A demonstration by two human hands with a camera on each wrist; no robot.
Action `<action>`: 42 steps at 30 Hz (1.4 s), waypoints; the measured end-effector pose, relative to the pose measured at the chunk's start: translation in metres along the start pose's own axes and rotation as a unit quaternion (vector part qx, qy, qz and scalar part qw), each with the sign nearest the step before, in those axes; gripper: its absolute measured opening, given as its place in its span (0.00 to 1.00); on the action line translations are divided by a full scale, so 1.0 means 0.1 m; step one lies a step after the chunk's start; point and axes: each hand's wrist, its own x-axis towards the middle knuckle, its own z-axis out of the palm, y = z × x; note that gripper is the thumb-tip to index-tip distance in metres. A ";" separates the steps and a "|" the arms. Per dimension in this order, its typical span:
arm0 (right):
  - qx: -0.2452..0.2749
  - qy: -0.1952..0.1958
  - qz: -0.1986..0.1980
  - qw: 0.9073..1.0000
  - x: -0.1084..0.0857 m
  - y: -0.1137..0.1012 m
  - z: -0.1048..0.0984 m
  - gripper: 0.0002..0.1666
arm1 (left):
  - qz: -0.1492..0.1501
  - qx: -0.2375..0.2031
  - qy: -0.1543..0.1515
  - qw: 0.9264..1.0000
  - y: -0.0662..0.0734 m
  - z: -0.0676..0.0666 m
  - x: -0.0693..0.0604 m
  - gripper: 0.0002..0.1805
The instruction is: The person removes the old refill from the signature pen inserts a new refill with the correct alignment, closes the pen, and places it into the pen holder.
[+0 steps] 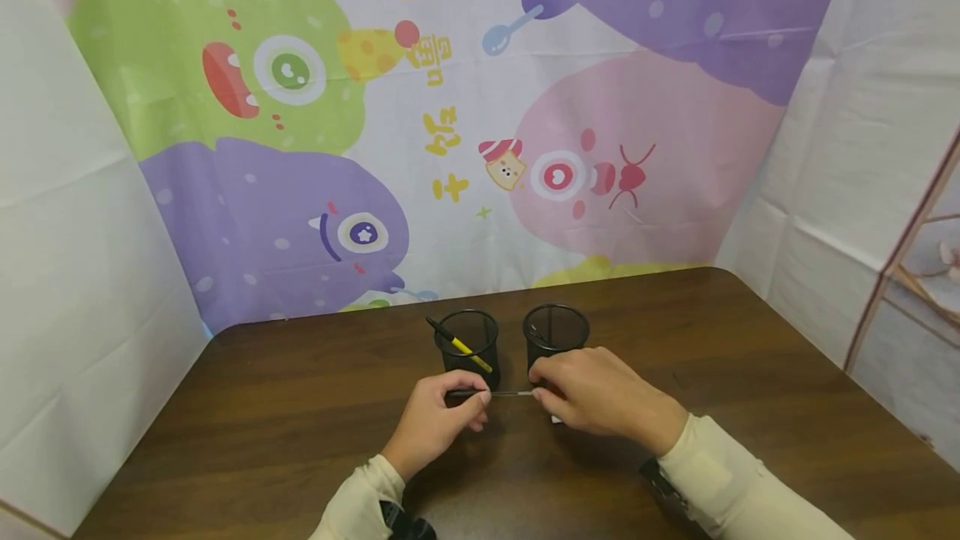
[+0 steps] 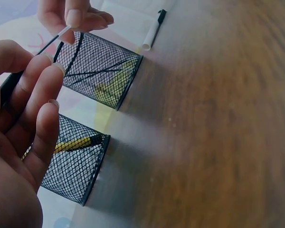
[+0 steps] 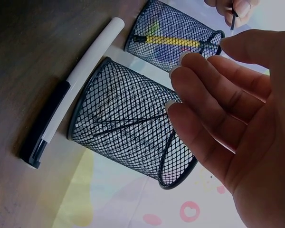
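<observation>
A thin rod, dark at one end and pale at the other (image 1: 512, 393), lies level between the hands. My left hand (image 1: 437, 419) pinches its dark part between thumb and fingers; the left wrist view shows this hand (image 2: 26, 104) close up. The fingertips of my right hand (image 1: 603, 394) pinch the pale end, which my fingers hide in the right wrist view. Behind the left hand is a black mesh cup (image 1: 447, 367) holding a yellow and black pen (image 1: 461, 346). Another mesh cup (image 3: 128, 121), behind the right hand, holds a thin dark item.
A white tube with a black clip end (image 3: 92, 54) lies beside the right cup, mostly covered by my right hand in the head view. Both cups stand on the brown wooden table (image 1: 300, 407). A cartoon-printed cloth (image 1: 465, 232) hangs behind the table's far edge.
</observation>
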 end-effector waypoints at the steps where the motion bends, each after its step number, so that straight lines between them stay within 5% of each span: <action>1: 0.001 -0.001 -0.001 1.000 0.00 0.00 0.00 0.06 | 0.000 0.001 0.000 1.000 0.00 0.00 0.00 0.05; 42: 0.002 -0.001 -0.022 1.000 0.01 -0.03 0.05 0.06 | -0.012 -0.015 0.005 1.000 -0.02 0.01 0.01 0.06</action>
